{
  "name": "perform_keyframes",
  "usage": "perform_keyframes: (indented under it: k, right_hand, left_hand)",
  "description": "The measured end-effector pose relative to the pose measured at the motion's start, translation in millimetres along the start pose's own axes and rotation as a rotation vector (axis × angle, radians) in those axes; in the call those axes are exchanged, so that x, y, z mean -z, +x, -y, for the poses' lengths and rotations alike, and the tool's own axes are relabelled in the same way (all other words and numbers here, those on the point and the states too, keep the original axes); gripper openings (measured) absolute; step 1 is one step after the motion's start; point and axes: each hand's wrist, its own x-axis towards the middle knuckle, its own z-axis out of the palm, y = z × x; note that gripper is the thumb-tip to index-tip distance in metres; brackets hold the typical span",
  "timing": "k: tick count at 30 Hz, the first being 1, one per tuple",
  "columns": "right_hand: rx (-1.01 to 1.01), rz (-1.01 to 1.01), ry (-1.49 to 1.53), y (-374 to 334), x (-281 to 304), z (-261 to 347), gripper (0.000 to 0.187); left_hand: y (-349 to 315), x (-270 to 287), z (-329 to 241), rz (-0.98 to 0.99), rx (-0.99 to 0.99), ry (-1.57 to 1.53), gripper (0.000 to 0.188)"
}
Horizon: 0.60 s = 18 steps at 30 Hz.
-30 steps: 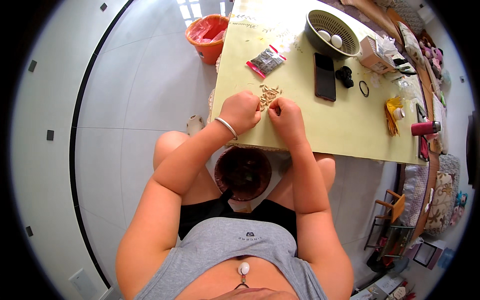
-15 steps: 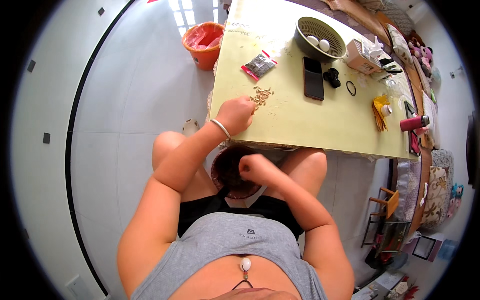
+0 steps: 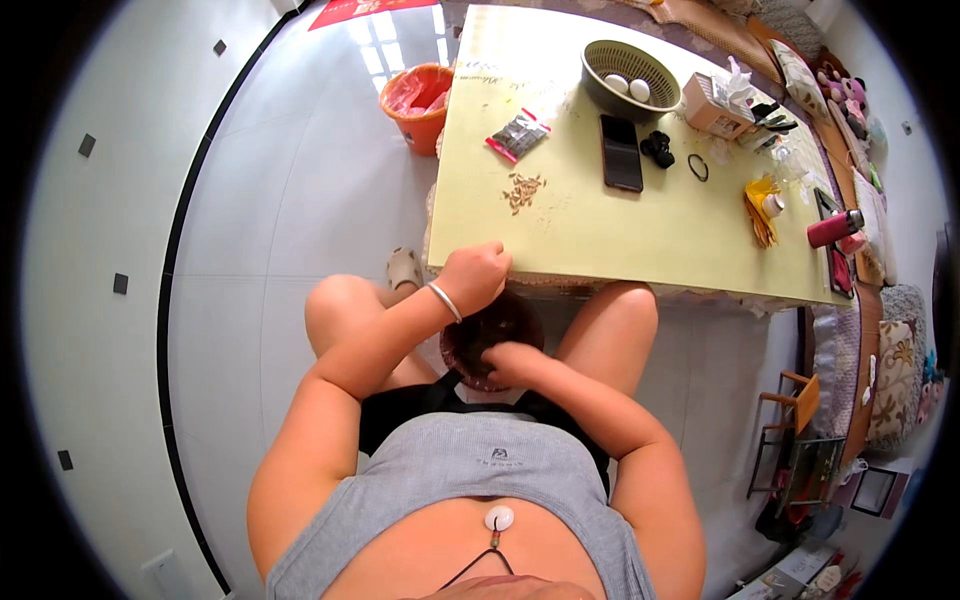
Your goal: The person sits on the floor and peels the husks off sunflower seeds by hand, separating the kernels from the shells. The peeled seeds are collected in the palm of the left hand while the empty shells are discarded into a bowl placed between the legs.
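Note:
My left hand (image 3: 478,275), with a bangle at its wrist, is closed at the front edge of the pale yellow table (image 3: 580,235). Whatever its curled fingers hold is hidden. Farther back on the tabletop lies a small heap of pale brown, seed-like pieces (image 3: 523,192), apart from the hand. Between my knees stands a dark round bin (image 3: 462,355), partly under the table edge. My right hand (image 3: 512,365) is over its opening, fingers bent and drawn together; I cannot see what is in them. A small clear packet with red ends (image 3: 518,136) lies behind the heap.
An orange bucket with a pink liner (image 3: 415,125) stands left of the table. Toward the back right are a green basket (image 3: 600,95) holding white eggs (image 3: 639,90), a phone (image 3: 621,153), a tissue box (image 3: 715,108) and a red flask (image 3: 835,229).
My left hand has drawn back from the seed-like heap to the table's front edge. My right hand has moved slightly nearer to me over the bin. The whole view has shifted a little.

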Motion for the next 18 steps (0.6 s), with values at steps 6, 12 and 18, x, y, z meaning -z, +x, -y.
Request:
perform_keyframes:
  k: [6, 12, 18]
  right_hand:
    - [-0.123, -0.097, 0.521, -51, 76, 22, 0.024]
    - [0.069, -0.406, 0.401, -73, 72, -15, 0.016]
    - [-0.076, -0.854, 0.729, -70, 138, -12, 0.014]
  left_hand:
    - [-9, 27, 3, 0.131, 0.046, -0.451, 0.006]
    - [-43, 45, 10, 0.273, 0.39, -0.907, 0.011]
    - [-52, 39, -6, 0.162, 0.5, -1.15, 0.011]
